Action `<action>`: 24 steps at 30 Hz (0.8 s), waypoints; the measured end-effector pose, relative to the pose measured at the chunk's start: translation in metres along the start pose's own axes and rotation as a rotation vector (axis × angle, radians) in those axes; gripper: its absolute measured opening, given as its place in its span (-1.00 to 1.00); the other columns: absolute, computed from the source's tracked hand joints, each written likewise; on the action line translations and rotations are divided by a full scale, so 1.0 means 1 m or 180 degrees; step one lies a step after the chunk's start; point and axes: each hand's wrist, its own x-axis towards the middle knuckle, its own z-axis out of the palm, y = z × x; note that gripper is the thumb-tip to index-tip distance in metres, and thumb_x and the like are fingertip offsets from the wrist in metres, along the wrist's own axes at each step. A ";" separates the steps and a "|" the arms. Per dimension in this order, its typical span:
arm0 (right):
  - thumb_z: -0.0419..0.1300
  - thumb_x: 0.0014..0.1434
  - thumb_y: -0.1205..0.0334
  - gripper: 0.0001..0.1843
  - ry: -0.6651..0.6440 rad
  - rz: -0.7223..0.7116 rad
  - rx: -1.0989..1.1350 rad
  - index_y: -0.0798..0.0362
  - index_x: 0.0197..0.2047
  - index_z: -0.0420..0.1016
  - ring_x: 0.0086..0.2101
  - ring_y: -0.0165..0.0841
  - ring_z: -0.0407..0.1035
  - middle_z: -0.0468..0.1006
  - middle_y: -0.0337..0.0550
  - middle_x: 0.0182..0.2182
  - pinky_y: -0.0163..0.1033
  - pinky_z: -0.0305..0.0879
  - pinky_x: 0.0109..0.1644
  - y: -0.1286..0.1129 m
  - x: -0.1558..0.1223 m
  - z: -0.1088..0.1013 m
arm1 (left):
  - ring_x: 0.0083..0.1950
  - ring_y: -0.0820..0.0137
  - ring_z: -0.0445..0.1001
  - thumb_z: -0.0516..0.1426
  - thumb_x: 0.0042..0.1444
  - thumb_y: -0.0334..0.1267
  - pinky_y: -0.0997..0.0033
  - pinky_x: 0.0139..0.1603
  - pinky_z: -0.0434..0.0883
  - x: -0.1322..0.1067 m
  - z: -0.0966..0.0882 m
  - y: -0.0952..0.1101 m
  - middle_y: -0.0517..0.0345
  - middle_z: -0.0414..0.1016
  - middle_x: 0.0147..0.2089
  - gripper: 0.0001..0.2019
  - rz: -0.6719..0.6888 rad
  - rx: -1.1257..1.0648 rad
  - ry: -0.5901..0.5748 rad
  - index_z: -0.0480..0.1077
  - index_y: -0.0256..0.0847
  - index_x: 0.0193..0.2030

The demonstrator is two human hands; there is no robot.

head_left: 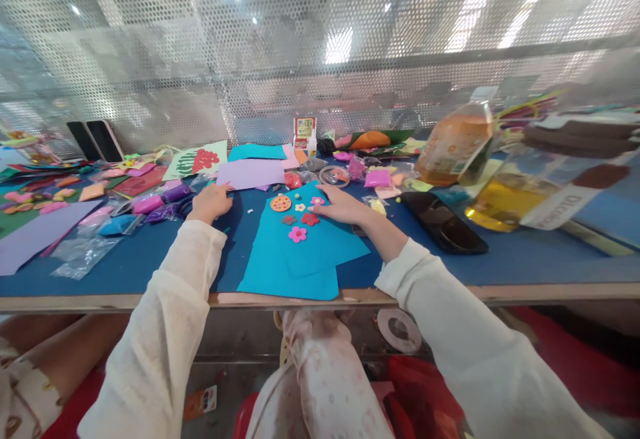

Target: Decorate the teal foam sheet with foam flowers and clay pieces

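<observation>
My left hand is closed, its fingers curled at the near edge of a lilac sheet; what they hold, if anything, is hidden. Flat over the teal sheets, my right hand has thumb and fingers apart. Its thumb is beside a red flower and a pink flower with a white middle. Several small pieces lie on the upper teal sheet, among them an orange dotted disc, a bright pink flower, a brown flower and a pale yellow flower.
Bags of coloured clay lie left. A black phone, a jug with yellow liquid and an orange-labelled bottle are at right. A perforated metal screen rises behind. Another person's legs show at lower left.
</observation>
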 end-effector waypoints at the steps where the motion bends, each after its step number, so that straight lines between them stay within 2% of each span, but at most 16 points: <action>1: 0.16 0.06 0.05 -0.23 -0.0017 0.0017 -0.0032 0.25 0.24 0.06 0.18 -0.14 0.06 0.12 0.16 0.21 -0.10 0.01 0.21 0.000 0.000 0.000 | 0.08 0.02 0.32 -0.01 0.05 -0.21 0.07 -0.05 0.35 0.001 0.001 0.001 -0.08 0.33 0.09 -0.57 0.0014 0.0050 -0.0033 0.31 0.04 0.10; 6: 0.15 0.07 0.02 -0.23 -0.0062 0.0066 -0.0153 0.27 0.24 0.07 0.17 -0.14 0.08 0.14 0.15 0.21 -0.12 0.01 0.21 -0.001 -0.001 0.000 | 0.19 -0.01 0.13 -0.11 0.13 -0.17 0.01 0.04 0.26 0.002 0.006 0.005 -0.15 0.24 0.13 -0.59 0.0107 0.0322 -0.0058 0.35 -0.08 0.08; 12: 0.15 0.07 0.05 -0.26 -0.0074 0.0053 -0.0203 0.24 0.23 0.08 0.17 -0.15 0.07 0.14 0.14 0.21 -0.12 0.01 0.21 -0.002 -0.001 -0.001 | 0.16 0.09 0.17 -0.08 0.13 -0.13 0.08 0.16 0.12 0.006 0.011 -0.002 -0.04 0.32 0.10 -0.60 0.0590 0.0415 -0.0040 0.37 -0.09 0.06; 15: 0.14 0.07 0.05 -0.29 -0.0080 0.0029 -0.0230 0.19 0.23 0.10 0.17 -0.15 0.07 0.15 0.11 0.21 -0.10 0.02 0.20 0.000 0.001 0.000 | 0.16 0.09 0.18 -0.07 0.13 -0.09 0.07 0.17 0.08 0.007 0.011 -0.002 -0.01 0.35 0.08 -0.60 0.0680 0.0387 -0.0055 0.37 -0.05 0.05; 19: 0.14 0.05 0.00 -0.33 -0.0066 0.0005 -0.0149 0.14 0.18 0.18 0.16 -0.12 0.10 0.18 0.09 0.19 -0.06 0.06 0.18 0.001 0.000 0.001 | 0.14 0.05 0.22 -0.01 0.08 -0.02 0.08 0.13 0.15 0.003 0.008 0.002 0.03 0.36 0.09 -0.61 0.0681 0.0231 -0.0085 0.40 0.03 0.01; 22: 0.16 0.04 0.06 -0.44 0.0042 -0.0156 0.0023 0.09 0.10 0.27 0.11 -0.13 0.17 0.28 0.03 0.13 -0.06 0.12 0.15 -0.001 -0.001 0.000 | 0.05 0.15 0.34 0.03 0.03 -0.03 0.26 0.05 0.25 0.001 0.001 0.003 0.13 0.45 0.01 -0.66 0.0729 -0.0215 -0.0124 0.47 0.03 -0.08; 24: 0.18 0.03 0.13 -0.46 0.0109 -0.0219 0.0087 0.09 0.09 0.27 0.11 -0.14 0.17 0.29 0.02 0.12 -0.07 0.11 0.15 -0.002 -0.002 -0.001 | -0.04 0.24 0.41 0.04 0.01 -0.08 0.38 -0.02 0.30 0.001 -0.003 0.003 0.17 0.51 -0.09 -0.68 0.0725 -0.0490 0.0007 0.50 -0.02 -0.14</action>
